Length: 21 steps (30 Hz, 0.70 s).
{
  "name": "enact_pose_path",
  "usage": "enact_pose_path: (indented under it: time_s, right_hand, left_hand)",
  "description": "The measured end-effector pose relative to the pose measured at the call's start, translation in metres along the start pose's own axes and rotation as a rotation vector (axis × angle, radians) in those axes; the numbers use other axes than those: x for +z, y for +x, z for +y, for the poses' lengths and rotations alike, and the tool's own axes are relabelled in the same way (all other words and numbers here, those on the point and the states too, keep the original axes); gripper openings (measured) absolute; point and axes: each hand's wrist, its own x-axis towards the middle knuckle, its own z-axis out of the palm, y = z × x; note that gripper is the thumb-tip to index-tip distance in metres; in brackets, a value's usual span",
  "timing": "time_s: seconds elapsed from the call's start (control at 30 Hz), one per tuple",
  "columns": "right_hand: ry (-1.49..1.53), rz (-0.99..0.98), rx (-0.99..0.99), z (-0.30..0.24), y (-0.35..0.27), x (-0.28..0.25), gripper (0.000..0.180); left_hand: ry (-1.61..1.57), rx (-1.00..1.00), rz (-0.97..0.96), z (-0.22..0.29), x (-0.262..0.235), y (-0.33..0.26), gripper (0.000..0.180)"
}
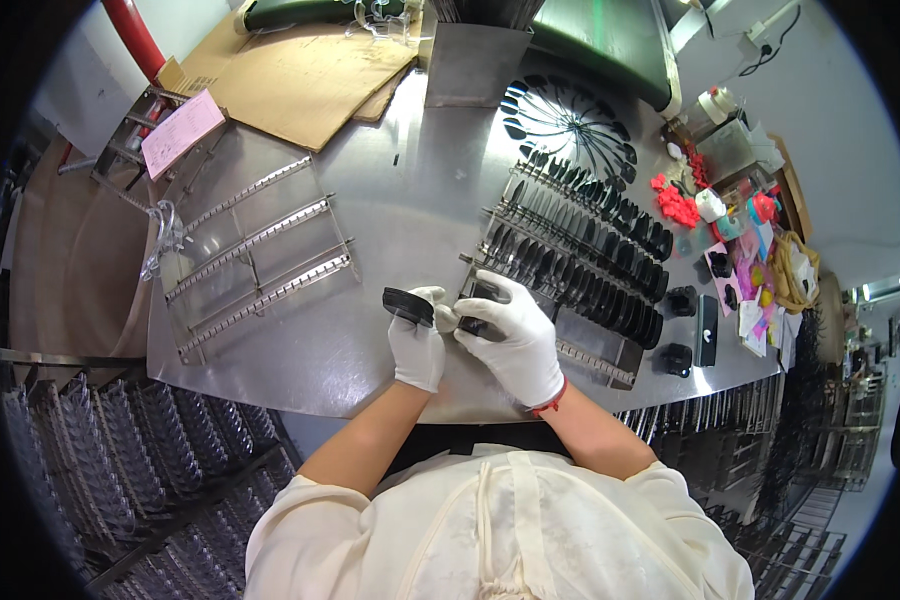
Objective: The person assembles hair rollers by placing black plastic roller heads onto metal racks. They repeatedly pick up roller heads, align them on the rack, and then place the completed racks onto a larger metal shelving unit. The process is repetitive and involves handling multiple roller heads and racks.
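piece (408, 306), black and curved, is pinched left of the loaded rack (592, 362) by the left hand (417, 352), presumably at one end to spare its face; the right hand's grip (518, 335) cannot be told.

matt cloth is seen in the gloves (525, 340); glossy plastic is suggested by the piece (408, 305) in the left one. smooth metal is shown by the tabletop (380, 225), matt cardboard by sheets (300, 85) at eleven o'clock.

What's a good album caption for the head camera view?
White-gloved left hand holding a black lens-shaped piece, right hand close by, at a metal table with a rack of dark pieces.
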Motion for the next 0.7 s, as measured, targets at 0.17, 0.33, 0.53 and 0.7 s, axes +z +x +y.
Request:
enact_pose_path:
  time_s: [0.17, 0.33, 0.53, 0.7]
  right_hand:
    - [-0.140, -0.035, 0.061, 0.007, -0.018, -0.022, 0.043]
    - [-0.233, 0.012, 0.033, 0.019, -0.038, -0.045, 0.048]
    - [-0.250, -0.046, 0.015, 0.026, -0.045, -0.063, 0.050]
    - [-0.232, -0.072, -0.088, 0.014, -0.028, -0.050, 0.048]
  left_hand:
    - [-0.152, -0.131, -0.049, -0.002, -0.004, -0.001, 0.025]
    - [-0.044, -0.107, -0.045, 0.001, -0.002, -0.001, 0.025]
    - [-0.003, -0.150, -0.045, 0.009, -0.003, 0.002, 0.025]
    - [-0.146, -0.098, -0.086, 0.003, -0.009, 0.010, 0.027]
